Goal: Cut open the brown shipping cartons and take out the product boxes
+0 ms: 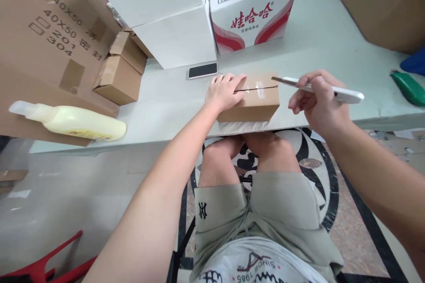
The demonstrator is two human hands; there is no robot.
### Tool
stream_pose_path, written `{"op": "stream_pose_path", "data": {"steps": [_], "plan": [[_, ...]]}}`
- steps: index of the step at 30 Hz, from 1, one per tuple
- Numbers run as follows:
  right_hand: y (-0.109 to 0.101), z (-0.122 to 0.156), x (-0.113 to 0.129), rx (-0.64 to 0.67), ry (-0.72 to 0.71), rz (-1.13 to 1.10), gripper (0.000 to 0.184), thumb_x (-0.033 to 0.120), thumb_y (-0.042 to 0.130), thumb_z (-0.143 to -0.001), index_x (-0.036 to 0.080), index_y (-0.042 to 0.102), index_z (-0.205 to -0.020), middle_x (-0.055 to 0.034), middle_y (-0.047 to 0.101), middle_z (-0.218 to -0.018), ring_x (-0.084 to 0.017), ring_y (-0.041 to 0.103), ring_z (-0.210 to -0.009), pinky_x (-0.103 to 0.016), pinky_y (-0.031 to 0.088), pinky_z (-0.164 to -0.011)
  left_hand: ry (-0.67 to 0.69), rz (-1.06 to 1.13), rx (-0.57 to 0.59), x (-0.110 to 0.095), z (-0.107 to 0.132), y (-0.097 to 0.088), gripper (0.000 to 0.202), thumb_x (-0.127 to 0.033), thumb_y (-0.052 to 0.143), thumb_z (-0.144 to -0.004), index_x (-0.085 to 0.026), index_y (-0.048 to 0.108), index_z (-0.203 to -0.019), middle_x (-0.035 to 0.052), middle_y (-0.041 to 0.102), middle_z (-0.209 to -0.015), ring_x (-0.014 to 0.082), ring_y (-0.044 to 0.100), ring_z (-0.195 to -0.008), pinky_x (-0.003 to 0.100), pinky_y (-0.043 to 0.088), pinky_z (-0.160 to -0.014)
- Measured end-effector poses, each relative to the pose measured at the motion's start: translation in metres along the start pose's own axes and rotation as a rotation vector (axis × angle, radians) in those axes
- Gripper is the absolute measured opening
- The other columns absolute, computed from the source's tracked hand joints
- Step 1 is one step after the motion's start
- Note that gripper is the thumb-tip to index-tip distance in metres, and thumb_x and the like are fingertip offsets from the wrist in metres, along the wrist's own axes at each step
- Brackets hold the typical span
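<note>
Your right hand (323,101) grips one white knife (348,95), its blade at the right end of one small carton (249,109), mid-frame. Your left hand (223,93) holds that carton's left end. Farther out are one phone (202,70) just above centre, one pale-yellow bottle (86,121) at left and one red-printed white box (254,20) at upper centre.

The tall brown cardboard carton (40,62) on the left reads "40X50" twice, then "201" and "304" beside two printed boxes, with "密封" among the characters at its edge. Across the table I can make out "娃哈哈" in red with an ® on the white water carton (254,22), "饮用纯净水" beneath it, a barcode above. The seated person's T-shirt (259,263) says "SINCE 1985", upside down, and the shorts (282,199) carry an NY-like monogram.
</note>
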State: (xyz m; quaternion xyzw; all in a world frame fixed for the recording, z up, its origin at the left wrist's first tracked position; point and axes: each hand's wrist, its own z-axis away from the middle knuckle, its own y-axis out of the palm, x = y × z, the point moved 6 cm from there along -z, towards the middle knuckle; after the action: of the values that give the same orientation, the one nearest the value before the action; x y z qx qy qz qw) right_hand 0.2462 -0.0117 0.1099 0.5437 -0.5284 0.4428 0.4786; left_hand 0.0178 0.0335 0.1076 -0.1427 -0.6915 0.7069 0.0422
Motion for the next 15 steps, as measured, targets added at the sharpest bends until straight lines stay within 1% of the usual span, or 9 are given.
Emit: {"op": "stream_pose_path", "data": {"steps": [2, 4, 6, 8, 11, 15], "plan": [[0.01, 0.002, -0.001, 0.042, -0.02, 0.034, 0.029, 0.052, 0.062, -0.086, 0.024, 0.062, -0.094, 0.0013, 0.068, -0.062, -0.014, 0.056, -0.048, -0.029, 0.039, -0.048, -0.001, 0.01, -0.006, 0.0, 0.0, 0.0, 0.061, -0.031, 0.048, -0.094, -0.034, 0.056, -0.155, 0.0072, 0.066, -0.142, 0.0321, 0.055, -0.136, 0.05, 0.035, -0.125], [0.014, 0.004, -0.002, 0.057, -0.031, 0.133, 0.022, 0.046, 0.065, -0.086, 0.024, 0.066, -0.09, 0.001, 0.069, -0.066, -0.014, 0.058, -0.055, -0.029, 0.044, -0.055, 0.002, 0.025, -0.012, -0.001, 0.0, 0.0, 0.06, -0.032, 0.047, -0.095, -0.032, 0.057, -0.154, 0.0085, 0.066, -0.141, 0.033, 0.055, -0.135, 0.05, 0.035, -0.125], [0.017, 0.005, -0.004, 0.073, -0.038, 0.246, 0.019, 0.042, 0.064, -0.086, 0.024, 0.069, -0.083, 0.0008, 0.067, -0.064, -0.014, 0.058, -0.056, -0.03, 0.047, -0.058, 0.003, 0.034, -0.013, -0.001, 0.0, 0.0, 0.059, -0.033, 0.047, -0.095, -0.03, 0.057, -0.153, 0.0093, 0.066, -0.139, 0.0334, 0.056, -0.134, 0.051, 0.035, -0.125], [0.018, 0.004, -0.008, 0.105, -0.055, 0.297, 0.017, 0.038, 0.062, -0.085, 0.024, 0.071, -0.087, 0.0016, 0.065, -0.062, -0.014, 0.056, -0.054, -0.031, 0.047, -0.058, -0.002, 0.03, -0.012, -0.002, 0.0, 0.0, 0.058, -0.032, 0.047, -0.095, -0.031, 0.058, -0.152, 0.0086, 0.066, -0.139, 0.0329, 0.056, -0.134, 0.05, 0.035, -0.124], [0.02, 0.002, -0.015, 0.146, -0.087, 0.309, 0.021, 0.033, 0.063, -0.079, 0.025, 0.07, -0.097, 0.003, 0.068, -0.064, -0.014, 0.056, -0.054, -0.031, 0.047, -0.058, -0.007, 0.021, -0.01, -0.003, 0.001, 0.0, 0.058, -0.031, 0.047, -0.095, -0.032, 0.057, -0.153, 0.0077, 0.066, -0.14, 0.0324, 0.056, -0.135, 0.049, 0.036, -0.124], [0.024, 0.0, -0.021, 0.147, -0.079, 0.364, 0.019, 0.03, 0.062, -0.076, 0.025, 0.067, -0.093, 0.0036, 0.068, -0.064, -0.016, 0.059, -0.057, -0.031, 0.046, -0.058, -0.01, 0.025, -0.004, -0.003, 0.0, -0.001, 0.059, -0.031, 0.048, -0.095, -0.032, 0.057, -0.153, 0.0075, 0.067, -0.141, 0.033, 0.056, -0.135, 0.049, 0.036, -0.124]]}}
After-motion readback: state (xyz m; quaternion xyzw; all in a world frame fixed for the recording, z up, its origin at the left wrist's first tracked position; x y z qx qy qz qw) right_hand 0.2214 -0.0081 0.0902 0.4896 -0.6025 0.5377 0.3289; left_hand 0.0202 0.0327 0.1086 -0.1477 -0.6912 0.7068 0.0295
